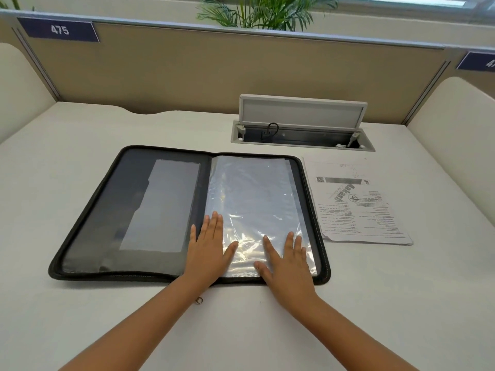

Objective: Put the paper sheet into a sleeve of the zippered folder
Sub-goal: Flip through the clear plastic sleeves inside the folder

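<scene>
— Nearest items?
— Two bare forearms reaching in from the near edge of the white desk [80, 170]. Left hand [207, 246]: flat, palm down, fingers together and thumb out to the side, gripping nothing, lying across the fold of the folder and the inner edge of the sleeves. Right hand [286, 263]: flat, palm down, fingers slightly spread, gripping nothing, pressing the near corner of the sleeves.

— Under the hands?
— One zippered folder [88, 218], black, lying open and flat. Left half: dark lining with a clear pocket. Right half: a stack of clear plastic sleeves [251, 194], glossy, crinkled near the hands. Whether any sleeve holds anything, cannot tell.

— The sheet?
— One paper sheet [356, 202], printed, flat on the desk just beside the folder's right edge, outside it, touched by neither hand. More sheets appear to lie beneath it.

— Farther back?
— One cable hatch [302, 121], grey lid raised, set in the desk. Behind it a tan partition [214, 76] with a blue plate numbered 475 [59, 29]. Beyond that, a green plant [262, 12].
</scene>
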`<state>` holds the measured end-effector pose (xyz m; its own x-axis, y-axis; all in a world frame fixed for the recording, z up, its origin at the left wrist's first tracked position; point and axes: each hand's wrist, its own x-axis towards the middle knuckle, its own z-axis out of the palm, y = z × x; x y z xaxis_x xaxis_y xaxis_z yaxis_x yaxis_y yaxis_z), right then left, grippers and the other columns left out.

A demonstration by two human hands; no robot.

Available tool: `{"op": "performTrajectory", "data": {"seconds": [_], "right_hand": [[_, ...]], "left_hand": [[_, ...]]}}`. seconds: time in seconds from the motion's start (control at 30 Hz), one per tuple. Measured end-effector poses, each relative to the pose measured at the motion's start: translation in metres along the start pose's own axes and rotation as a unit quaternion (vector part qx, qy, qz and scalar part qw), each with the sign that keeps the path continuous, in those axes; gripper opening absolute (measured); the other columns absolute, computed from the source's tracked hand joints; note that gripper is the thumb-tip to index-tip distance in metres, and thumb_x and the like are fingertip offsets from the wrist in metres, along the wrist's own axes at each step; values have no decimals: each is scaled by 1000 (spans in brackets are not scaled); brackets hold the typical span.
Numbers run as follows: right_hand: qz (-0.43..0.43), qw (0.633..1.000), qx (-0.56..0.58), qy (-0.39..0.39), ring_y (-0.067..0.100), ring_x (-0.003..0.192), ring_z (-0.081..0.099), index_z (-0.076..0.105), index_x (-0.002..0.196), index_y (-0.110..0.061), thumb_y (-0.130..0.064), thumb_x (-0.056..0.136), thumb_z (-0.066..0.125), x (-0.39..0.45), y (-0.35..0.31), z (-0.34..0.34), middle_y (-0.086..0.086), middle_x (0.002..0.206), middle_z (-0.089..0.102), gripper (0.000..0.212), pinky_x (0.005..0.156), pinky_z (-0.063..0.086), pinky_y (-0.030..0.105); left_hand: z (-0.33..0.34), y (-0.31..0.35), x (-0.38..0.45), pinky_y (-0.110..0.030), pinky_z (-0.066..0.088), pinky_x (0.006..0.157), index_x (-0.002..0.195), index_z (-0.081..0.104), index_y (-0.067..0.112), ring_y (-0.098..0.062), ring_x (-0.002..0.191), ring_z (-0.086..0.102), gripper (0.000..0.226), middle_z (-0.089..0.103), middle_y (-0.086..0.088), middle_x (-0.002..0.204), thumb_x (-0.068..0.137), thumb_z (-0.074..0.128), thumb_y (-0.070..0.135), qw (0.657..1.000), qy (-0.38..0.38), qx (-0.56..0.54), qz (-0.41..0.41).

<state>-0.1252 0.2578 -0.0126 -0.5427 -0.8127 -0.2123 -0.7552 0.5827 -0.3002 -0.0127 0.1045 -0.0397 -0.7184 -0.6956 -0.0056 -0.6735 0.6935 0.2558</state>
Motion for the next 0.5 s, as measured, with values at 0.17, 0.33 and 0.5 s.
{"op": "performTrajectory", "data": {"seconds": [0.17,0.33,0.5], "right_hand": [[-37,994,103,2,16,145,4,27,145,-22,-38,97,41,8,-9,-17,2,158,7,53,116,8,29],[-77,983,161,48,12,143,15,26,145,-20,-35,97,41,9,-34,-35,-7,155,17,52,116,10,26],[-297,937,184,4,3,140,21,38,140,-29,-38,92,53,3,-64,-53,-10,153,25,51,115,21,27]], "left_hand": [[-5,-5,5,-37,-11,112,147,0,15,-15,143,-7,124,-3,1,157,49,-17,89,998,-18,-57,-14],[-32,4,6,-39,8,116,143,27,18,-16,143,11,93,22,0,154,73,33,79,944,-44,-323,-57],[-74,-5,13,-45,28,111,118,60,21,-22,120,52,77,60,-1,127,74,23,73,808,-66,-571,-131]]}}
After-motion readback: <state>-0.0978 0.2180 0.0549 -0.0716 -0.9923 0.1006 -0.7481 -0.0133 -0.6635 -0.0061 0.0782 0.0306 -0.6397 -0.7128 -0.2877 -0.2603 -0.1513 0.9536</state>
